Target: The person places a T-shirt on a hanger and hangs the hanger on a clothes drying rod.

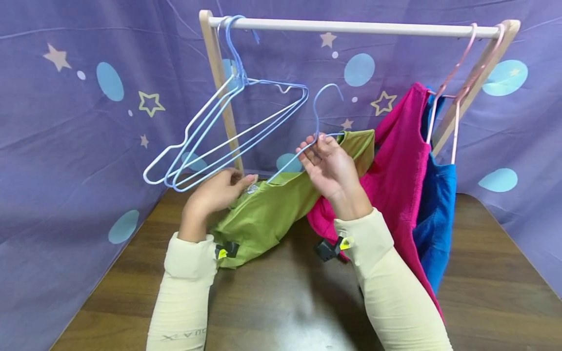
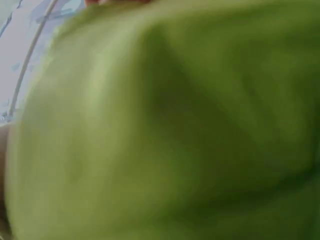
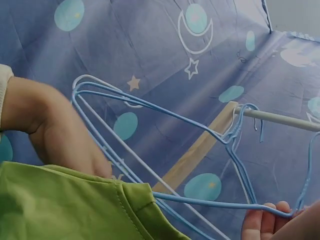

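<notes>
A light-blue wire hanger is held by my right hand, whose thumb and fingers pinch it at the neck just below the hook. One arm of this hanger runs into the neck opening of a green top, and its other arm reaches the top's far shoulder. My left hand grips the green top at its left shoulder, close to a small label; the fingertips are partly hidden. In the left wrist view, blurred green cloth fills most of the picture. The right wrist view shows the hanger arm entering the cloth.
A rack with a white rail and wooden legs stands on the brown table. Several blue and white hangers hang at its left end. At the right, a magenta garment and a blue garment hang on pink hangers.
</notes>
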### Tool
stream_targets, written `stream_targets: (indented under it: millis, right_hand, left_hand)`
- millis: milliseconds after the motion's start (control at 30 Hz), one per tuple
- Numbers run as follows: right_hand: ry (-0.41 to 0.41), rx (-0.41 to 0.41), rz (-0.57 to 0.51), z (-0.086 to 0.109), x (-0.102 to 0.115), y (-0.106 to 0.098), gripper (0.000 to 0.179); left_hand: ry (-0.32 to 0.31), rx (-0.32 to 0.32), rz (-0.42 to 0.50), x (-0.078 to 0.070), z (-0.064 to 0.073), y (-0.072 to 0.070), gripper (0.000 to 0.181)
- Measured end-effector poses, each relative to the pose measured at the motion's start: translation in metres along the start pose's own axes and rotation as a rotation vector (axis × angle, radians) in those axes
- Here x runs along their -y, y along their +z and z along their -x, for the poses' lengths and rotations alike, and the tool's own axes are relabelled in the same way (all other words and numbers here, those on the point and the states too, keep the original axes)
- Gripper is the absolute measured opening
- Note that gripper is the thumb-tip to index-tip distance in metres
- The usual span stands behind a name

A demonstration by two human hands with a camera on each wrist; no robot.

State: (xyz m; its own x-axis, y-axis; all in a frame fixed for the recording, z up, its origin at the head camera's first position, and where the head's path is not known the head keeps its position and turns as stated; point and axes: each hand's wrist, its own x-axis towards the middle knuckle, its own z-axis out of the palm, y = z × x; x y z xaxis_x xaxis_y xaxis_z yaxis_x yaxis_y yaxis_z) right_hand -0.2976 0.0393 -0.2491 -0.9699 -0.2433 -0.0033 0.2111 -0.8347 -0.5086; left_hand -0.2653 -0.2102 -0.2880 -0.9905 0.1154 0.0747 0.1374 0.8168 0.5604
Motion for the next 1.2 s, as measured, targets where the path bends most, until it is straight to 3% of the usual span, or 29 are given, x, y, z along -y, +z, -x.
stream_targets:
  millis: [167, 400, 500, 633, 733, 1067, 1200]
  right_hand:
    - [-0.009, 0.028, 0.046, 0.001, 0.009, 0.011, 0.022]
    - [0.007, 0.056, 0.090, -0.003, 0.026, 0.024, 0.022]
    - [0.015, 0.072, 0.095, -0.006, 0.032, 0.028, 0.020]
    - [0.020, 0.080, 0.099, -0.009, 0.040, 0.034, 0.021]
    - [0.015, 0.065, 0.116, -0.011, 0.047, 0.040, 0.023]
    - [0.053, -0.008, 0.230, -0.014, 0.072, 0.062, 0.022]
    - [0.068, -0.045, 0.277, -0.014, 0.087, 0.067, 0.024]
  left_hand:
    - [-0.090, -0.057, 0.003, 0.010, -0.006, 0.000, 0.053]
    - [-0.175, -0.233, -0.072, 0.032, -0.026, 0.015, 0.062]
    - [-0.154, -0.291, -0.043, 0.043, -0.034, 0.023, 0.063]
    - [-0.056, -0.407, 0.062, 0.054, -0.044, 0.036, 0.058]
    - [0.001, -0.460, 0.131, 0.060, -0.052, 0.045, 0.055]
    - [0.038, -0.470, 0.154, 0.066, -0.062, 0.058, 0.049]
    - [0.031, -0.455, 0.157, 0.065, -0.063, 0.064, 0.037]
